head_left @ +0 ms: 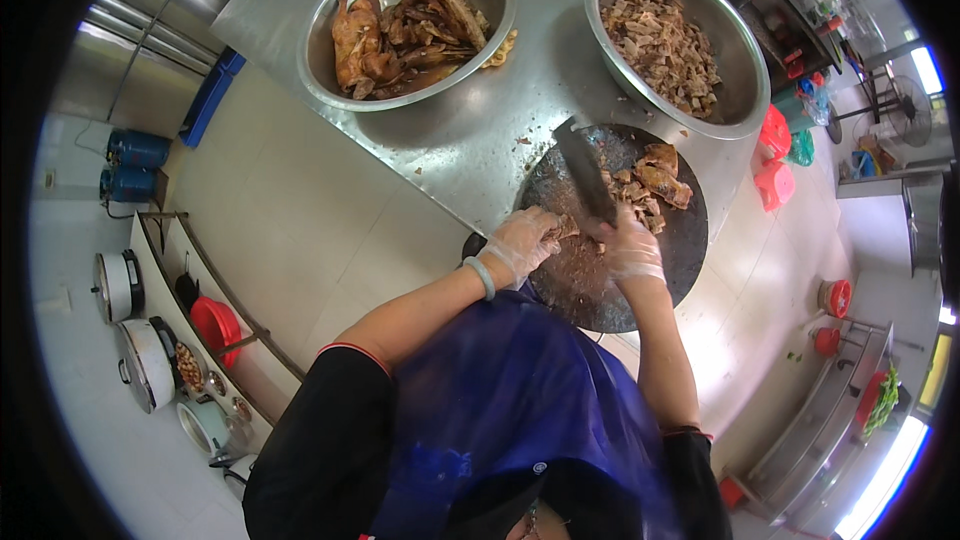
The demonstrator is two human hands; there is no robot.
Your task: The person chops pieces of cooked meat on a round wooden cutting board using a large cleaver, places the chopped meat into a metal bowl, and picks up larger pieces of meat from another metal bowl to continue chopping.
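My left hand, in a clear plastic glove, holds a piece of brown cooked meat at the left side of a round dark chopping board. A cleaver is gripped in my gloved right hand, its dark blade pointing away from me over the board. To the right of the blade lie chopped meat bits and larger browned poultry pieces. Small crumbs are scattered on the board and beside it.
A steel bowl of whole and large poultry pieces stands at the far left of the metal table. Another steel bowl at the far right holds chopped meat. Red stools stand on the floor at right; a shelf with pots is at left.
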